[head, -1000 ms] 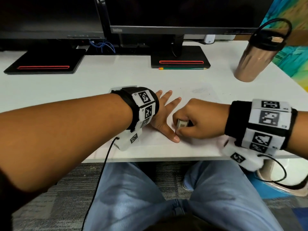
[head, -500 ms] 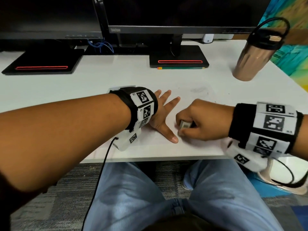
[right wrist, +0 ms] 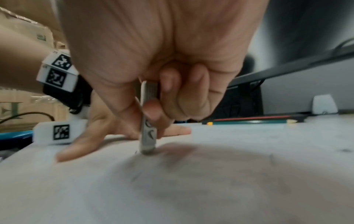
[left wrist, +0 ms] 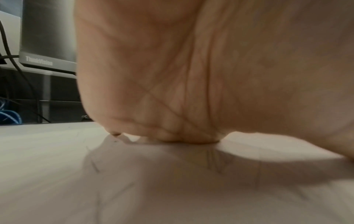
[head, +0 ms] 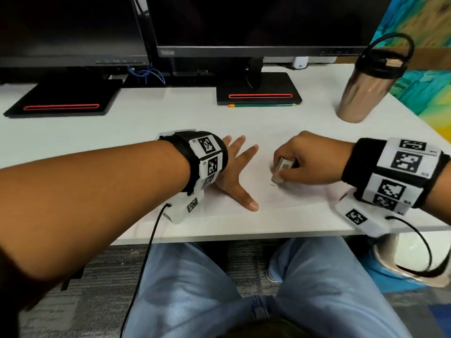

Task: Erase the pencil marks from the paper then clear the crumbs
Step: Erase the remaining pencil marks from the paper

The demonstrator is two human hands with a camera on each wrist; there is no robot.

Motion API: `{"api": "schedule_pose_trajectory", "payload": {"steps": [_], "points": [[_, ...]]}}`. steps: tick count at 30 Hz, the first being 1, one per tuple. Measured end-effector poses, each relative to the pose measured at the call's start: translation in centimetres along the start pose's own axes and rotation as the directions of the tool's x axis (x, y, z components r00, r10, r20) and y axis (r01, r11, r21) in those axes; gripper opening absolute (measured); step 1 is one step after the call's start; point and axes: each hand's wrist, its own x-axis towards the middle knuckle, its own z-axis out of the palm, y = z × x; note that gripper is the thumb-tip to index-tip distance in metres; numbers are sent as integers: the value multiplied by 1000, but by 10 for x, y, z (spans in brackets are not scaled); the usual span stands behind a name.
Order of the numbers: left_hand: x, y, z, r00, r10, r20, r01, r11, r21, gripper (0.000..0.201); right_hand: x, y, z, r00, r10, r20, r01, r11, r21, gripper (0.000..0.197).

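Eraser (head: 284, 165), pinched upright in right hand (head: 310, 162), has shifted rightward across paper (head: 288, 198); flat, spread left hand (head: 235, 172) pins sheet. Erasing continues, marks remain.

Right hand (right wrist: 153, 60) fills the upper frame, thumb and curled fingers (right wrist: 168, 84) pinching a flat grey-white rectangular eraser (right wrist: 148, 121) held upright, lower end pressed on the white sheet of paper (right wrist: 191, 189). Faint grey pencil strokes (right wrist: 137, 176) lie just before the eraser, smudged shading to its right. Left hand (right wrist: 107, 130) rests flat on the paper behind, fingers spread, wearing a black wristband with black-and-white square markers (right wrist: 57, 75). Green pencil (right wrist: 250, 121) lies near a black monitor base (right wrist: 268, 116).
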Motion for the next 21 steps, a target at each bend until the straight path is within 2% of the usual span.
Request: {"api": "schedule_pose_trajectory", "payload": {"steps": [3, 7, 9, 14, 17, 19, 21], "points": [[-3, -7, -4, 1000, -24, 14, 24, 1000, 0, 145, 5, 7, -15, 996, 28, -81, -28, 1000, -6, 3], [-5, -10, -12, 1000, -4, 3, 4, 999, -45, 142, 15, 3, -17, 1000, 16, -7, -16, 1000, 1, 11], [-1, -5, -14, 999, 36, 11, -35, 999, -40, 138, 23, 2, -10, 1000, 3, 24, -3, 1000, -4, 8], [8, 1, -7, 997, 60, 53, -60, 998, -16, 129, 36, 0, 5, 997, 69, 37, -69, 998, 2, 11], [8, 2, -8, 997, 57, 53, -57, 998, 10, 130, 31, -3, 11, 1000, -1, 25, 1, 1000, -7, 10], [9, 3, -7, 997, 51, 55, -53, 998, 33, 129, 25, -9, 14, 993, -83, 87, 83, 997, 8, 8], [10, 3, -6, 997, 44, 62, -46, 998, 36, 128, 18, -13, 15, 979, -120, 166, 103, 989, 107, 9]]}}
